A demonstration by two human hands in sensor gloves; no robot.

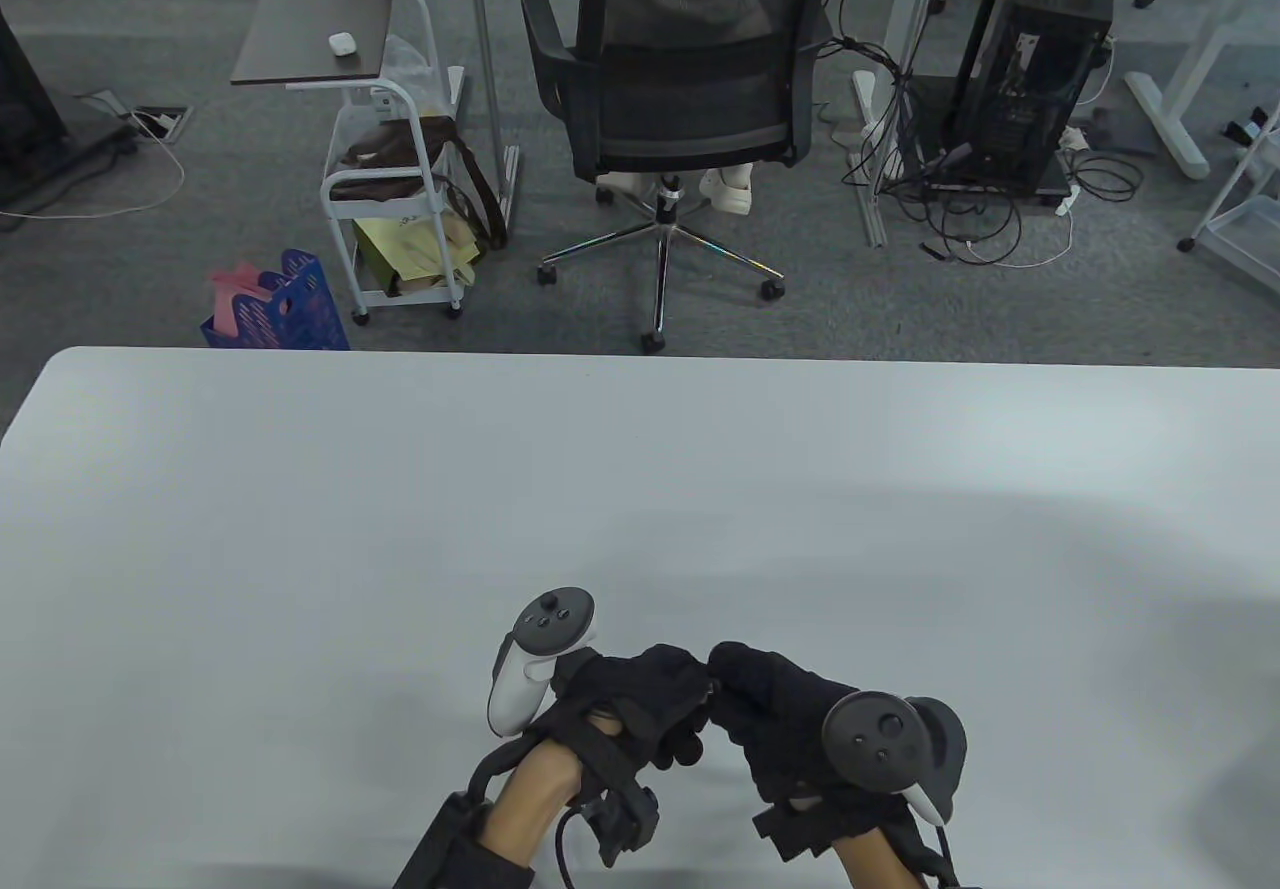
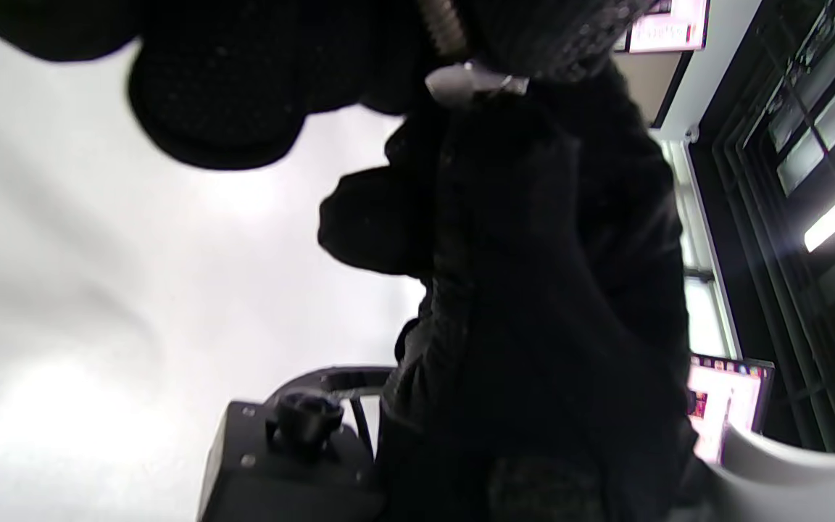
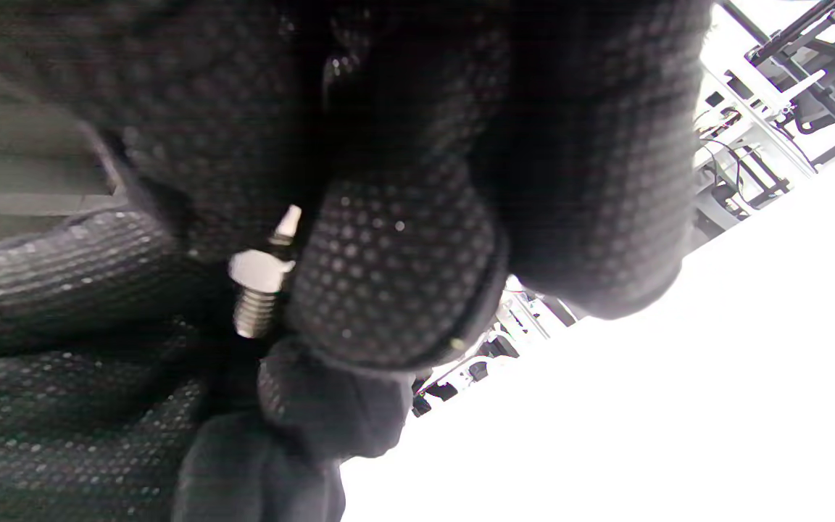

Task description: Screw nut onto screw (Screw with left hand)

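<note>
My two gloved hands meet low over the front middle of the white table [image 1: 400, 529]. A silver nut [image 3: 262, 270] sits part-way along the thread of a silver screw [image 3: 252, 313], whose free end pokes out toward my left hand. My right hand [image 1: 775, 714] pinches the screw's hidden head end, with the thumb [image 3: 388, 283] beside the nut. My left hand [image 1: 655, 694] curls its fingers [image 3: 62, 279] in at the nut. From the left wrist, the nut [image 2: 472, 81] and thread [image 2: 446, 25] show at the top, with my right hand [image 2: 548, 290] behind. In the table view the hands hide both parts.
The table's far edge [image 1: 640, 357] runs across the middle of the table view. Beyond it on the floor stand an office chair [image 1: 680, 99], a white trolley [image 1: 390, 209] and a blue basket [image 1: 285, 314].
</note>
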